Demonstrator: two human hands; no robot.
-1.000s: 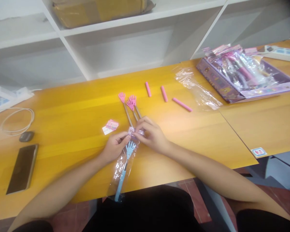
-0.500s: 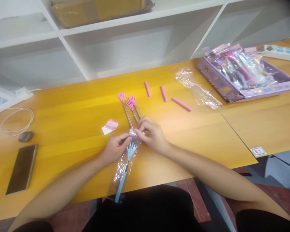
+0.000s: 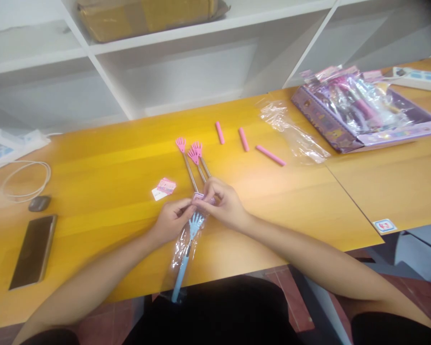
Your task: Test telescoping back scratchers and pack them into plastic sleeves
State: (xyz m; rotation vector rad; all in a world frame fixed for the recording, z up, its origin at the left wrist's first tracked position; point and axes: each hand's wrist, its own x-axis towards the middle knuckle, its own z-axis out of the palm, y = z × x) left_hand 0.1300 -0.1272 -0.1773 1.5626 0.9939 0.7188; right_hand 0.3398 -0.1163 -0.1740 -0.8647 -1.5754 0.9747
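A clear plastic bag with a blue hand-shaped back scratcher inside hangs over the table's front edge. My left hand pinches the bag's top at its left side. On the right side of that same top, my right hand is closed on it, fingertips close to the left thumb. Beyond my hands lie several pink scratcher heads on thin metal rods, whose near ends are hidden. Pink tubes lie farther back. Small pink and white cards rest left of the rods.
An empty-looking clear wrapper lies beside a purple box of packaged items at the right. A phone, a dark small object and a white cable are at the left. White shelves stand behind the table.
My right hand has shifted slightly left and down along the bag's top, bringing its fingertips nearer my left hand. My left hand has hardly moved.
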